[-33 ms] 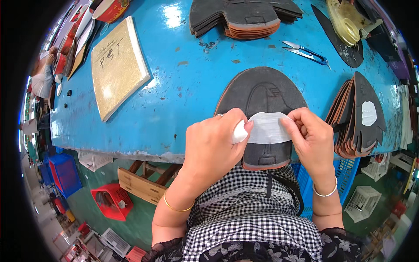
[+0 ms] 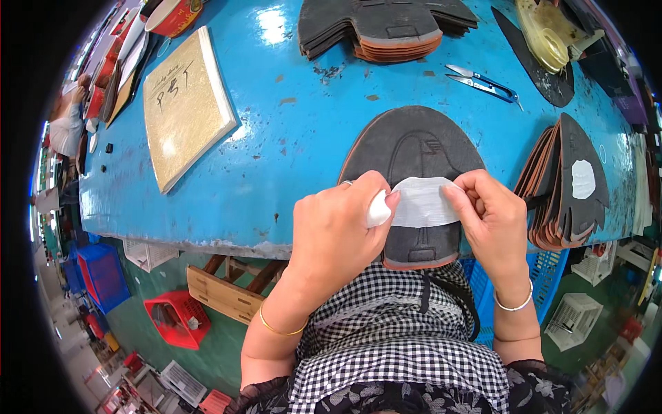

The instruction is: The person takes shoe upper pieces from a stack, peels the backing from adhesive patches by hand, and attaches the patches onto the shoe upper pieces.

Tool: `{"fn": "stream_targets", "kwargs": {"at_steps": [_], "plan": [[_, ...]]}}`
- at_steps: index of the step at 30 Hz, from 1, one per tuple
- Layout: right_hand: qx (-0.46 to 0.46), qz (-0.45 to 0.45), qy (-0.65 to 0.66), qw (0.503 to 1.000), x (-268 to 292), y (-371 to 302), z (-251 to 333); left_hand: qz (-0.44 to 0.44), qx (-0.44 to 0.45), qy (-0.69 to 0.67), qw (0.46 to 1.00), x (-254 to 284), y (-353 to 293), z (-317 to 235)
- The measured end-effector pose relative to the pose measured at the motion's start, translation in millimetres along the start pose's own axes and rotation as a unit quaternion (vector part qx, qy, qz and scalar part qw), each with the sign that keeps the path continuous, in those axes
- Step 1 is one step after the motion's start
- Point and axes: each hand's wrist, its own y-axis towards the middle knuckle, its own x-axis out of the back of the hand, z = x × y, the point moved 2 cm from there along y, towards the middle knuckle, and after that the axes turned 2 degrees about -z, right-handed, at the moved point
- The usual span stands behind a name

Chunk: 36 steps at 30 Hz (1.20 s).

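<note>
Between my two hands a thin white strip is stretched over a dark leather piece with stitched-looking lines and a brown edge. My left hand is closed, pinching the strip's left end; a white folded or rolled part shows by its thumb. Thumb and fingers of my right hand pinch the other end. The leather piece lies on the blue table, its near end reaching past the front edge. Whether the strip touches the leather I cannot tell.
A stack of leather pieces, topped by a white patch, stands at right. Farther back are another stack, thread snips and a yellowish container. A gold notebook lies left. Below are a wooden stool and a red crate.
</note>
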Motion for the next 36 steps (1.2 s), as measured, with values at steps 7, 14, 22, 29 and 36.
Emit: {"fn": "stream_targets", "kwargs": {"at_steps": [7, 14, 22, 29, 36], "plan": [[0.021, 0.002, -0.068, 0.997, -1, 5, 0, 0.0, 0.006, 0.052, 0.999, -4, 3, -2], [-0.024, 0.032, -0.115, 0.993, 8, -1, 2, -0.032, 0.025, 0.003, 0.999, 4, -9, 3], [0.2, 0.177, -0.222, 0.938, -28, -42, 18, -0.093, -0.041, 0.035, 0.994, 7, -33, 19], [0.228, 0.211, -0.112, 0.944, -43, -33, 30, -0.096, -0.054, 0.033, 0.993, 5, -33, 21], [0.182, 0.128, -0.256, 0.941, 19, -26, 7, -0.112, -0.054, 0.026, 0.992, 8, -32, 21]]}}
